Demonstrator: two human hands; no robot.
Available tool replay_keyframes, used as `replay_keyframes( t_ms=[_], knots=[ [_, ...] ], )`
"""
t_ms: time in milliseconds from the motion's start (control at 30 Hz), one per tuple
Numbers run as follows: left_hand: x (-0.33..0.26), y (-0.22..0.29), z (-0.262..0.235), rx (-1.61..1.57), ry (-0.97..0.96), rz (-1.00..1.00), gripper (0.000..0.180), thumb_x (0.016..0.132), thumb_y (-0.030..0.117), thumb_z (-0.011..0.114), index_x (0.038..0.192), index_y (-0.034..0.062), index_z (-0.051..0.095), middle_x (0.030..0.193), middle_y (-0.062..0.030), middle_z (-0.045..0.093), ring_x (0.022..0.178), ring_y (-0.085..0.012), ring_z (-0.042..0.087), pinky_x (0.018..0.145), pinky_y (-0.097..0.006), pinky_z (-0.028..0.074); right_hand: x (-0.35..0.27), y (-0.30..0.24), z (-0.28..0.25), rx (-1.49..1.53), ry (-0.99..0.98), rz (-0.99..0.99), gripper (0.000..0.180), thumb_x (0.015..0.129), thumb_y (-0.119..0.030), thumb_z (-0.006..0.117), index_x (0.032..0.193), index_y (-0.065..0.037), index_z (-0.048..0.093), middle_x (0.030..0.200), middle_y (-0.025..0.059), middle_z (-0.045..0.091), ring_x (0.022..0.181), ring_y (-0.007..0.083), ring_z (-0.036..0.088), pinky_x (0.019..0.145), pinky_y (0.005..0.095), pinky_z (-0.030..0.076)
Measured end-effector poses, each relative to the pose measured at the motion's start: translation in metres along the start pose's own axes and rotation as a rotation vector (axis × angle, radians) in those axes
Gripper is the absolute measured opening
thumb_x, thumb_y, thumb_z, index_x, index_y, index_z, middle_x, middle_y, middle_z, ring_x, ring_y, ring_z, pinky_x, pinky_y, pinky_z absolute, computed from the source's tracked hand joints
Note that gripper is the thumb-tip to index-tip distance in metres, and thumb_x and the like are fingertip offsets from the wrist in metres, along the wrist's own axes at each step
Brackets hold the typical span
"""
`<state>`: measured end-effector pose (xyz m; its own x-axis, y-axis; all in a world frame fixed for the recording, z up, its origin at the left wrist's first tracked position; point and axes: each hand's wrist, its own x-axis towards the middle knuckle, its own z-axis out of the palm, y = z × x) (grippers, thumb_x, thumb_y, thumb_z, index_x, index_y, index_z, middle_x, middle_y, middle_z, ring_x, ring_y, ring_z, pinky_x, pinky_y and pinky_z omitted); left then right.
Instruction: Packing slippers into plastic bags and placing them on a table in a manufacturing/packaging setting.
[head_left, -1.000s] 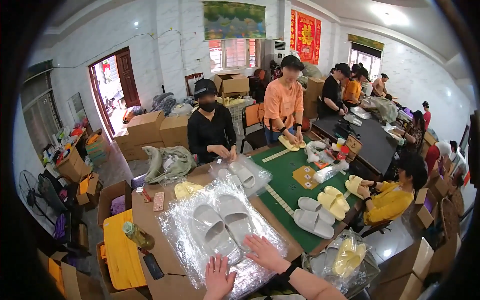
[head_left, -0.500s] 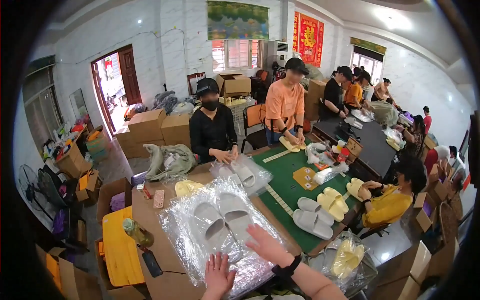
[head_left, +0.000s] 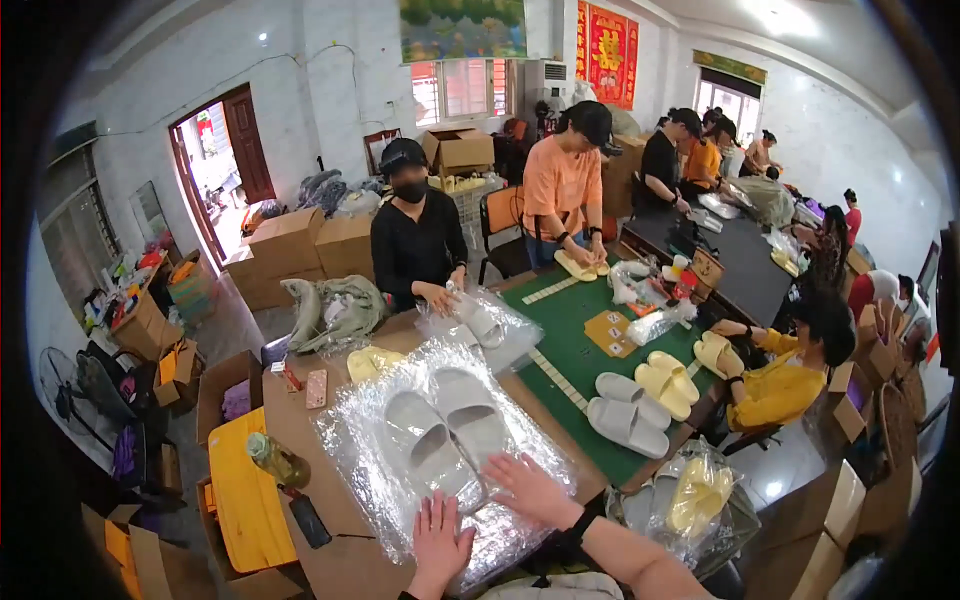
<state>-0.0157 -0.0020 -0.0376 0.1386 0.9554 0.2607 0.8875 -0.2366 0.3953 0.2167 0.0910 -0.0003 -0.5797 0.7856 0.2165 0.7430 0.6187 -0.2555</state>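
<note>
A pair of grey slippers [head_left: 474, 402] lies side by side at the middle of a stack of see-through plastic bags [head_left: 350, 450], toes pointing away from me. Near the heel end, my left hand [head_left: 440, 543] rests flat with its fingers spread, touching the plastic. My right hand [head_left: 530, 489] is also open, fingers stretched out over the plastic at the right slipper's heel. Neither hand grips anything. Whether the slippers are inside the top bag or on it, I cannot tell.
A bottle [head_left: 277, 462], a dark phone [head_left: 310, 520] and a pink phone [head_left: 316, 389] lie left of the plastic. Grey slippers [head_left: 628, 426] and yellow slippers [head_left: 667, 386] sit on the green mat [head_left: 545, 350]. Co-workers stand or sit around the tables, and cardboard boxes [head_left: 290, 245] surround us.
My right hand has come down and closer to the slippers' heels. My left hand has shifted slightly. The slippers are turned a little, and the co-worker in black has moved a hand along a bag.
</note>
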Motion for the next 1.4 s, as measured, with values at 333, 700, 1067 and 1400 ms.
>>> replay_keyframes(
  t_ms=[333, 700, 1067, 1400],
  knots=[
    [-0.001, -0.003, 0.001, -0.001, 0.017, -0.015, 0.069, 0.091, 0.043, 0.065, 0.150, 0.0124, 0.047, 0.159, -0.0159, 0.037, 0.144, -0.0451, 0.035, 0.116, -0.057, 0.028, 0.000, 0.032, 0.014, 0.382, 0.092, 0.135, 0.056, 0.101, -0.034, 0.057, 0.148, -0.005, 0.046, 0.156, 0.0144, 0.042, 0.146, 0.0352, 0.034, 0.118, 0.0408, 0.032],
    [0.001, 0.001, -0.001, -0.034, -0.008, -0.039, 0.068, 0.093, 0.047, 0.061, 0.150, 0.0131, 0.047, 0.160, -0.0169, 0.035, 0.147, -0.0430, 0.030, 0.119, -0.056, 0.023, 0.032, 0.067, -0.038, 0.606, 0.466, 0.425, 0.063, 0.095, -0.027, 0.068, 0.146, 0.001, 0.044, 0.108, 0.0122, 0.070, 0.095, 0.0252, 0.068, 0.078, 0.0358, 0.054],
    [0.004, 0.009, -0.001, -0.024, -0.037, -0.037, 0.071, 0.093, 0.048, 0.059, 0.151, 0.0089, 0.045, 0.160, -0.0208, 0.035, 0.147, -0.0459, 0.029, 0.120, -0.055, 0.021, 0.055, 0.070, -0.071, 0.407, 0.462, 0.346, 0.035, 0.089, -0.033, 0.069, 0.113, -0.008, 0.070, 0.083, 0.0117, 0.072, 0.079, 0.0303, 0.070, 0.073, 0.0415, 0.055],
    [-0.003, 0.002, 0.004, 0.033, -0.128, -0.044, 0.068, 0.099, 0.037, 0.052, 0.155, 0.0020, 0.034, 0.159, -0.0245, 0.033, 0.148, -0.0448, 0.025, 0.121, -0.054, 0.020, 0.141, -0.034, 0.022, 0.133, 0.138, 0.281, 0.062, 0.088, -0.057, 0.065, 0.099, 0.004, 0.067, 0.086, 0.0222, 0.069, 0.084, 0.0382, 0.069, 0.074, 0.0446, 0.056]
  ],
)
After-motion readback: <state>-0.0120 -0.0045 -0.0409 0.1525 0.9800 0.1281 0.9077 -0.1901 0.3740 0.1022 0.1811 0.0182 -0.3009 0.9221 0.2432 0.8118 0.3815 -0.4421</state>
